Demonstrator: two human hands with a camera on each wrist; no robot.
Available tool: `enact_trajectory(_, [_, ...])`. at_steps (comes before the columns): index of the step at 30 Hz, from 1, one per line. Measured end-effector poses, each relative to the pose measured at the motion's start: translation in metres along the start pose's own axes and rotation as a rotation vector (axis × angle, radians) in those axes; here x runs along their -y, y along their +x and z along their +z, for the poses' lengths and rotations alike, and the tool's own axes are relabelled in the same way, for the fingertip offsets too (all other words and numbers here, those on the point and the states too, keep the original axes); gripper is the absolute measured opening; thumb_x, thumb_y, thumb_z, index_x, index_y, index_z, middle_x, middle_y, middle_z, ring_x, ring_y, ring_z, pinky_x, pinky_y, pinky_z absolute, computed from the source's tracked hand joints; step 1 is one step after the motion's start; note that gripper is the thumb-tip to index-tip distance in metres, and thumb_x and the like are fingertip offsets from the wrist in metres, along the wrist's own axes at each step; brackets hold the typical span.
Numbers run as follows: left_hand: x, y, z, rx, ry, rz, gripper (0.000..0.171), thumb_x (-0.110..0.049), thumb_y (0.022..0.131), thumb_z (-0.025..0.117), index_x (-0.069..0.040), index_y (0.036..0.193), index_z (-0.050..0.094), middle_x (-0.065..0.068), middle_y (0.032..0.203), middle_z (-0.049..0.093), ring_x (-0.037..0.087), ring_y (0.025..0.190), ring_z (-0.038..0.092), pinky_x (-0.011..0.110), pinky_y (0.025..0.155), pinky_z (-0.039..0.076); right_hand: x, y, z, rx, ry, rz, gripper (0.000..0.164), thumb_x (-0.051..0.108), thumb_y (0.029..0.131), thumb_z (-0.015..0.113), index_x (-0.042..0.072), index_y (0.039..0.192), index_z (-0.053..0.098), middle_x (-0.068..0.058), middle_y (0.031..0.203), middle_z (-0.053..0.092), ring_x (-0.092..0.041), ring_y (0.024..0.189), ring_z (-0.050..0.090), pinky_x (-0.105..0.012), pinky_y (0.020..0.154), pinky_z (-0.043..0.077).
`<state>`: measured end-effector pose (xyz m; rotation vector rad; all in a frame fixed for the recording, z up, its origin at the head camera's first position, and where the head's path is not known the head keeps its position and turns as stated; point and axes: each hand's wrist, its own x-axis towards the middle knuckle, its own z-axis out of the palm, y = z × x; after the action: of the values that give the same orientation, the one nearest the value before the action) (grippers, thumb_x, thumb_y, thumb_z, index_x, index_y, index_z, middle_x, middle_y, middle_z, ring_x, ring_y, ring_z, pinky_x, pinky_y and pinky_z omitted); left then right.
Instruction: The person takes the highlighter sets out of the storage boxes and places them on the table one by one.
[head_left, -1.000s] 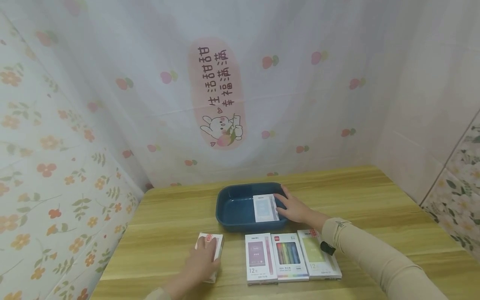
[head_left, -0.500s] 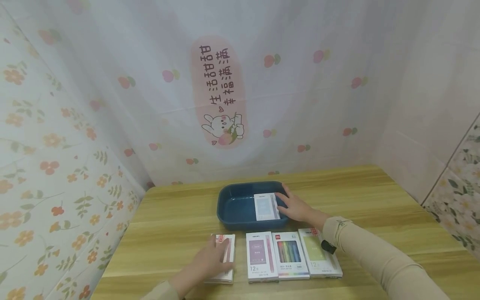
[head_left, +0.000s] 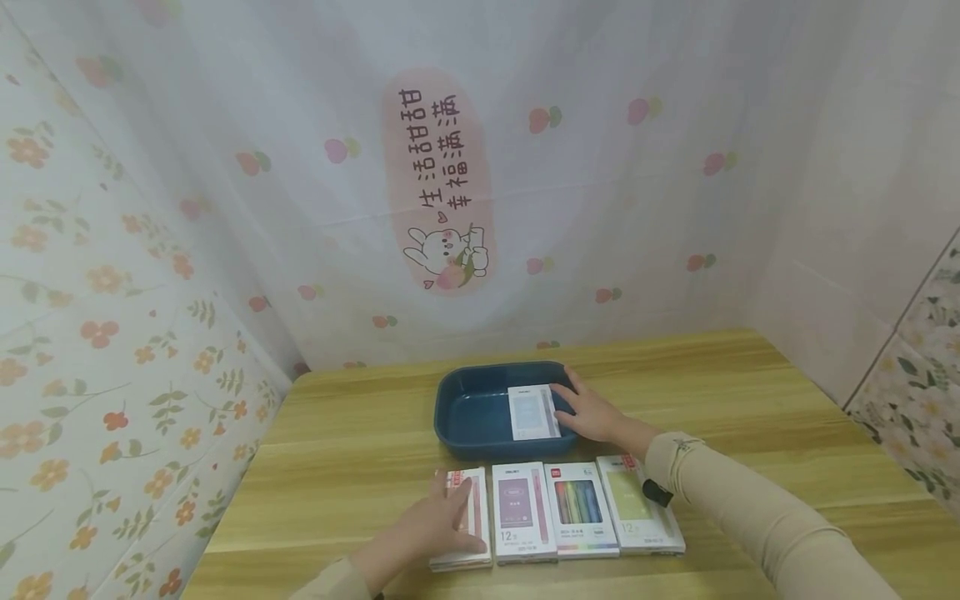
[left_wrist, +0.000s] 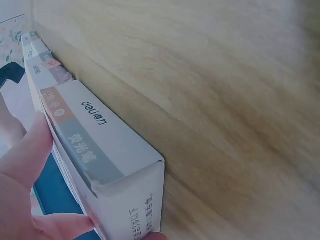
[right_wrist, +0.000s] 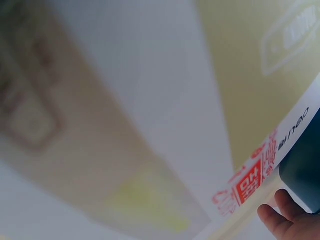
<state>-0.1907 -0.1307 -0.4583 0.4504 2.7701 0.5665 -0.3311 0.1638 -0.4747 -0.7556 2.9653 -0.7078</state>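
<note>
My left hand (head_left: 431, 529) holds a white highlighter box (head_left: 481, 508) with a pinkish panel, at the left end of a row. In the left wrist view, fingers spread along this deli-marked box (left_wrist: 107, 135) and a fingertip shows at its lower edge. My right hand (head_left: 592, 414) rests at the right rim of a dark blue tray (head_left: 465, 451), fingers spread over the edge of a white box with a light blue panel (head_left: 529, 412) inside it. In the right wrist view, two fingertips (right_wrist: 275, 220) show beside the tray; the rest of that hand is hidden.
Right of the left hand's box lie a purple-panelled box (head_left: 514, 505), a box with a window of coloured pens (head_left: 577, 504) and a yellow-green-panelled box (head_left: 627, 498), partly under the right sleeve. The wooden table (head_left: 337, 450) meets patterned curtains (head_left: 315, 233) behind.
My left hand has moved the pink-panelled box to the right, up beside the purple-panelled box. The right hand and the tray have stayed almost still.
</note>
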Motion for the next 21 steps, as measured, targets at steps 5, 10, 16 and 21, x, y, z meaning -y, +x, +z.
enact_trajectory(5, [-0.0014, 0.0035, 0.0009, 0.005, 0.024, 0.006, 0.093, -0.052, 0.065, 0.075, -0.008, 0.139, 0.039, 0.037, 0.141, 0.018, 0.049, 0.106, 0.052, 0.055, 0.085, 0.043, 0.0007, 0.0005, -0.0005, 0.012, 0.001, 0.007, 0.056, 0.028, 0.093, 0.048, 0.003, 0.140, 0.033, -0.027, 0.149, 0.005, -0.047, 0.125, 0.034, -0.055, 0.094, 0.037])
enact_trajectory(10, [-0.0010, 0.0065, 0.0016, 0.003, 0.052, 0.021, 0.093, -0.053, 0.065, 0.075, -0.008, 0.138, 0.040, 0.037, 0.141, 0.020, 0.046, 0.101, 0.055, 0.054, 0.081, 0.045, 0.0028, -0.0012, -0.0026, 0.010, 0.008, 0.004, 0.054, 0.026, 0.093, 0.047, 0.001, 0.139, 0.034, -0.028, 0.149, 0.005, -0.048, 0.127, 0.031, -0.056, 0.096, 0.035])
enact_trajectory(16, [-0.0017, 0.0070, 0.0018, -0.005, 0.070, 0.032, 0.092, -0.054, 0.065, 0.074, -0.008, 0.138, 0.040, 0.036, 0.140, 0.021, 0.044, 0.098, 0.057, 0.053, 0.080, 0.046, 0.0051, -0.0019, -0.0037, 0.006, 0.026, 0.000, 0.054, 0.025, 0.092, 0.047, 0.000, 0.139, 0.034, -0.029, 0.148, 0.005, -0.048, 0.128, 0.029, -0.056, 0.097, 0.033])
enact_trajectory(21, [-0.0030, 0.0071, 0.0011, -0.002, 0.060, 0.026, 0.091, -0.053, 0.065, 0.074, -0.009, 0.138, 0.040, 0.035, 0.141, 0.021, 0.045, 0.100, 0.055, 0.054, 0.081, 0.045, 0.0050, -0.0015, -0.0030, 0.000, 0.021, -0.009, 0.055, 0.025, 0.092, 0.047, -0.001, 0.138, 0.034, -0.030, 0.148, 0.006, -0.049, 0.127, 0.030, -0.057, 0.097, 0.033])
